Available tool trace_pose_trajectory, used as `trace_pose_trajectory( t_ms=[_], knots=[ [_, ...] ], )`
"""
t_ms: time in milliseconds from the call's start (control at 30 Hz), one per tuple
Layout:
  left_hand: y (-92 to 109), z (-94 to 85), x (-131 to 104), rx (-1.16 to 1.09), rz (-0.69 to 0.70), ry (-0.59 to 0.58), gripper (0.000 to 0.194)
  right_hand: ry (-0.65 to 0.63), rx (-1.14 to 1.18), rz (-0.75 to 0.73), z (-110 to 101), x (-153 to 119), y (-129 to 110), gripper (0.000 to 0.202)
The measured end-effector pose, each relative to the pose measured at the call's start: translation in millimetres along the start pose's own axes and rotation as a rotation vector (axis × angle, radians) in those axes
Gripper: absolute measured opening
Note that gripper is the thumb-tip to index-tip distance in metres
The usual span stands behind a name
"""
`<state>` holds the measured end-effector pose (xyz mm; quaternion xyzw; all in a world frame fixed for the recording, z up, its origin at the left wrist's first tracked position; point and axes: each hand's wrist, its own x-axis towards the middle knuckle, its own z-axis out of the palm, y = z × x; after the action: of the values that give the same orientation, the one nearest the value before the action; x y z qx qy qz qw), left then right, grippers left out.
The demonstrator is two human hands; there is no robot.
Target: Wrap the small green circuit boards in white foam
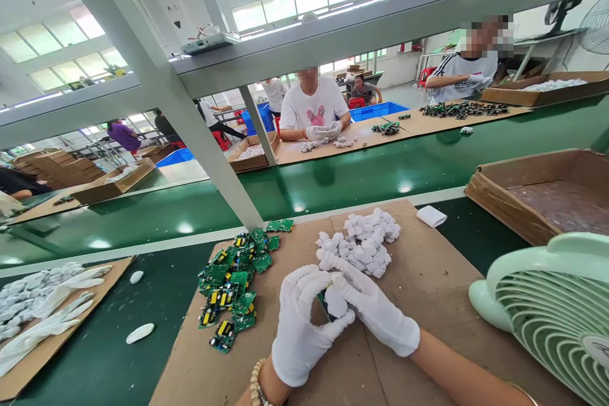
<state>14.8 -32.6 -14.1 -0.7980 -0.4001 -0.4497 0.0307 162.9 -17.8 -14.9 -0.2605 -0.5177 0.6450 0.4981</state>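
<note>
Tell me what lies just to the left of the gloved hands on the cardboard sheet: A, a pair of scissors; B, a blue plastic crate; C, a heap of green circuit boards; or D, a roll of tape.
C: a heap of green circuit boards lies on the cardboard sheet left of the left hand and right hand, which together hold a small white part.

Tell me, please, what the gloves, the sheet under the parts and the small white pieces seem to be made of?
Gloves on the left hand and right hand: white knit fabric, matte, softly creased. Sheet: brown cardboard, dull, with raw edges. White pieces: probably moulded plastic, smooth and faintly glossy; too small to be sure.
</note>
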Motion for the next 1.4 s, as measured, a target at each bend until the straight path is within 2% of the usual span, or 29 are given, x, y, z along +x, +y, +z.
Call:
trace_pose_trajectory(
  t_ms=[100,233,300,467,700,833,933,1033,1233,1300,1400],
  knots=[
    [-1,2.0,-3,-0.062,-0.091,-0.008,0.056,-0.01,0.186,0.105,1,0,2,0.052],
    [0,2.6,-4,-0.135,-0.053,-0.011,0.044,-0.055,0.016,0.024,-2,-1,13,0.052],
    [-1,2.6,-3,-0.109,-0.045,0.021,0.043,-0.077,0.005,0.027,-2,-1,17,0.053],
    [-4,6.2,-6,0.075,-0.003,0.079,0.055,-0.081,0.213,0.081,7,-1,8,0.052],
    [-2,9.9,-9,0.118,-0.032,-0.026,0.062,-0.05,0.224,0.135,4,6,5,0.05],
    [0,12.3,-10,0.142,-0.023,-0.04,0.055,-0.045,0.146,0.12,4,6,3,0.05],
    [0,13.3,-11,0.161,0.015,-0.046,0.046,-0.049,0.07,0.098,4,3,0,0.047],
    [-1,12.1,-9,0.156,0.037,-0.039,0.045,-0.054,0.074,0.103,4,2,-1,0.048],
    [-2,9.7,-5,0.187,0.128,-0.029,0.055,-0.058,0.259,0.18,3,7,1,0.057],
    [-2,10.1,-5,0.212,0.148,-0.046,0.056,-0.021,0.225,0.163,2,7,5,0.057],
    [-2,10.8,-5,0.232,0.154,-0.093,0.055,0.014,0.002,0.076,-2,5,7,0.053]
  ],
)
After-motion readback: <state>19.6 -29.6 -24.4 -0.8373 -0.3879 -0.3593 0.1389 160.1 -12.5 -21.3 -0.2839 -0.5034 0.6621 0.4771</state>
